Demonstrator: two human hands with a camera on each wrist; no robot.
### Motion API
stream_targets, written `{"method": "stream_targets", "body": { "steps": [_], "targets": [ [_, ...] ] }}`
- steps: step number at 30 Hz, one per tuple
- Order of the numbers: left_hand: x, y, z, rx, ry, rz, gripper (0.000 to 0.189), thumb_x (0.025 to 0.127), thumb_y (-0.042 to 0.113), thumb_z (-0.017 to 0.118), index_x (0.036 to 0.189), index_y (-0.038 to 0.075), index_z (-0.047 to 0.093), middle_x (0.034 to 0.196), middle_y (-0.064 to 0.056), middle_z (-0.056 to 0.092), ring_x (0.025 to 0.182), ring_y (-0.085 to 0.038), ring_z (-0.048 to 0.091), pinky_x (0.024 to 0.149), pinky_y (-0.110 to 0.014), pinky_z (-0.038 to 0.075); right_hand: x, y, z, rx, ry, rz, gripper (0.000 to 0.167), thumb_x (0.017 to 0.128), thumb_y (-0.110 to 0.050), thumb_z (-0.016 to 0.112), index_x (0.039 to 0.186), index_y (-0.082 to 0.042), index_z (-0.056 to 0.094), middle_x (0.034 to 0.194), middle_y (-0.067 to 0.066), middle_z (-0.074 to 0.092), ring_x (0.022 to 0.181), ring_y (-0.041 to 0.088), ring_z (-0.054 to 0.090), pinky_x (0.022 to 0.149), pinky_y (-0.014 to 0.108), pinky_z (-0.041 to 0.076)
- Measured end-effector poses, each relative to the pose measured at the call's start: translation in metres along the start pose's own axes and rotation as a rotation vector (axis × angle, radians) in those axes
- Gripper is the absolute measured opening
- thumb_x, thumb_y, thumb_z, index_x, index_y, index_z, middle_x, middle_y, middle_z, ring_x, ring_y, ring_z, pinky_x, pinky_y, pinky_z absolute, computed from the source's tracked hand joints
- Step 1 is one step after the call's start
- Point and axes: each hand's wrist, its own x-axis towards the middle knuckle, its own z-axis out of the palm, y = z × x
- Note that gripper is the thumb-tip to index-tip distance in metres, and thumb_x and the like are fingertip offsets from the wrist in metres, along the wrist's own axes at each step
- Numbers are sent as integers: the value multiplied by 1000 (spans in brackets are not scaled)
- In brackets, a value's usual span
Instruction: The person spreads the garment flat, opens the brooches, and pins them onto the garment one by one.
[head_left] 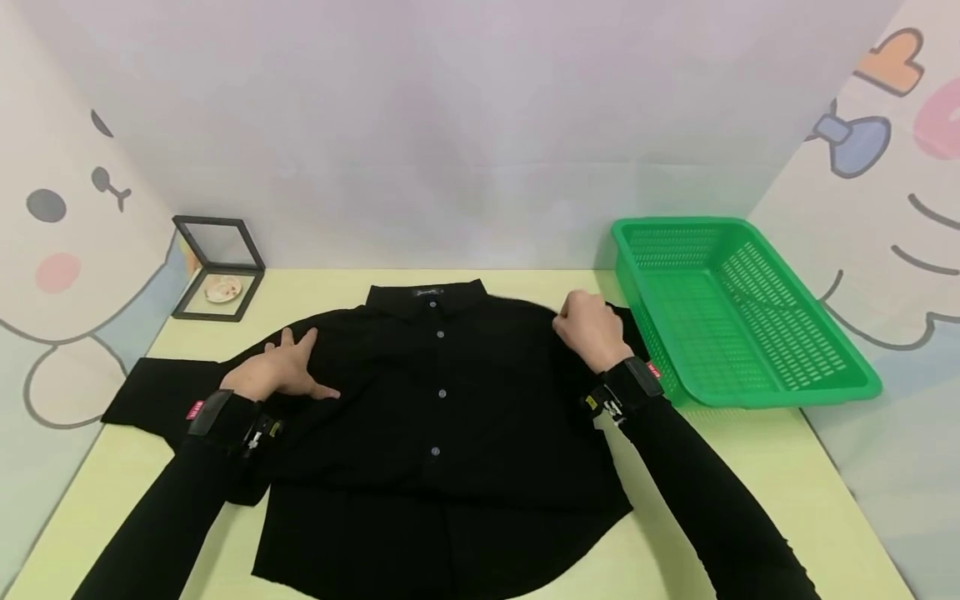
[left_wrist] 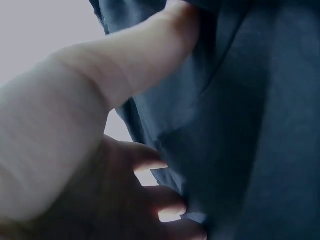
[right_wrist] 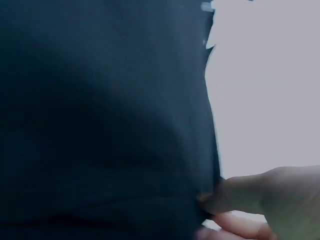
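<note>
A black button-up shirt [head_left: 390,400] lies front side up on the table, its collar toward the back wall. My left hand [head_left: 279,368] rests with spread fingers on the cloth by the left-hand sleeve; in the left wrist view its thumb [left_wrist: 145,50] lies against the dark fabric. At the opposite shoulder, my right hand [head_left: 591,329] has curled fingers and pinches the shirt's edge. The right wrist view shows that thumb and finger [right_wrist: 240,197] gripping the edge of the cloth. One sleeve [head_left: 161,392] stretches out to the left; the other is partly hidden behind my right hand and forearm.
A green plastic basket [head_left: 795,392] stands at the right, close beside the right-hand sleeve. On the back left, a black-framed case [head_left: 243,242] with its lid up holds a small round item [head_left: 223,289]. Pale walls border the yellow table [head_left: 780,475].
</note>
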Motion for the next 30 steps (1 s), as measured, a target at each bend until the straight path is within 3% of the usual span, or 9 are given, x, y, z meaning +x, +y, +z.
{"method": "stream_targets", "body": {
  "steps": [3, 6, 8, 11, 18, 22, 26, 28, 30],
  "targets": [
    [0, 0, 1, -6, 0, -5, 119, 89, 47, 79, 160, -9, 3, 157, -50, -8, 140, -75, 8, 108, -78, 31, 0, -2, -1, 15, 107, 11, 34, 102, -4, 48, 72, -15, 35, 70, 4, 31, 64, 19, 22, 64, 37, 17],
    [1, -1, 2, -10, 1, -9, 119, 88, 47, 79, 160, -8, 2, 157, -49, -8, 140, -75, 7, 108, -77, 32, 3, -3, -2, 25, -49, -2, 8, 103, -6, 56, 103, -1, 62, 96, 17, 58, 76, 28, 52, 67, 39, 40],
    [1, -1, 3, -13, 0, -10, 120, 88, 48, 80, 161, -8, 2, 157, -49, -9, 141, -75, 6, 108, -77, 32, 5, -2, -1, 28, -190, -36, 32, 102, -11, 63, 131, 4, 60, 120, 23, 63, 95, 34, 63, 81, 43, 50],
    [1, -1, 4, -19, -3, -12, 120, 89, 47, 79, 161, -7, 1, 157, -49, -10, 141, -75, 3, 109, -77, 30, 7, 1, 0, 65, -353, -101, 29, 105, -19, 61, 126, 0, 67, 115, 20, 68, 93, 32, 63, 81, 43, 48],
    [-1, 0, 5, -37, 0, -13, 117, 91, 44, 78, 161, -7, -1, 157, -49, -12, 141, -75, 0, 110, -78, 28, 10, -2, -2, 347, -428, 15, 33, 112, -23, 46, 130, 1, 61, 80, 14, 64, 63, 22, 64, 67, 38, 59],
    [-3, 0, 7, -33, 18, -1, 116, 91, 42, 78, 160, -9, 1, 156, -50, -10, 140, -76, 2, 110, -78, 28, 8, -12, 3, 280, -499, 57, 40, 107, -24, 59, 138, 1, 55, 77, 12, 62, 60, 20, 63, 62, 35, 58],
    [-3, 0, 7, -27, 31, 9, 115, 92, 41, 78, 160, -10, 1, 156, -51, -10, 140, -76, 1, 111, -79, 26, 6, -16, 11, 157, -476, 0, 37, 102, -23, 66, 133, -2, 62, 79, 9, 62, 61, 19, 58, 59, 32, 51],
    [-1, 0, 6, -32, 29, 11, 115, 92, 40, 78, 160, -10, 1, 156, -51, -11, 140, -76, 0, 112, -79, 24, 6, -16, 12, 107, -451, -42, 28, 102, -22, 68, 123, -4, 67, 77, 6, 59, 61, 17, 52, 60, 32, 45],
    [-1, 0, 6, -33, 26, 11, 115, 92, 40, 79, 160, -10, 1, 156, -50, -11, 140, -76, 0, 112, -79, 24, 7, -15, 11, 79, -421, -65, 15, 101, -22, 69, 97, -8, 68, 69, 1, 48, 58, 16, 42, 60, 32, 38]
  ]
}}
